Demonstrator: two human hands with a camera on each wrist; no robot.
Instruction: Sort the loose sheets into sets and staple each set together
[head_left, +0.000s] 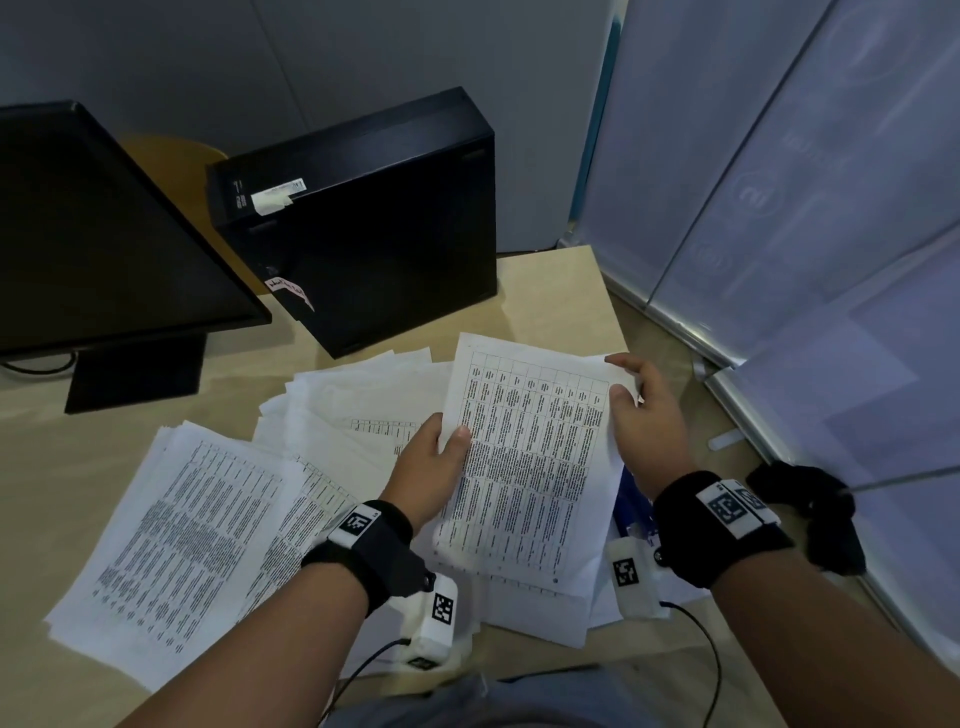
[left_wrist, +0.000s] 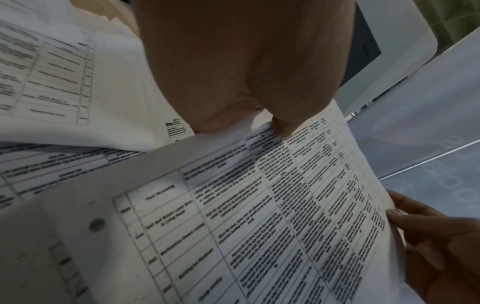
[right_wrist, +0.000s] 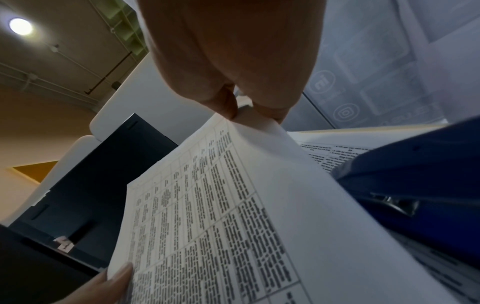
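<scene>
Both hands hold up one printed sheet with a table of text, raised above the desk. My left hand pinches its left edge, thumb on top; the left wrist view shows the thumb on the sheet. My right hand pinches the far right corner, and the right wrist view shows that pinch on the sheet. Under and around it lie loose sheets and a printed pile at the left. A blue stapler lies below my right wrist, partly hidden under the held sheet.
A black computer case stands behind the papers, and a black monitor at the back left. The desk ends at the right, near frosted partition panels. A black object sits right of my right wrist.
</scene>
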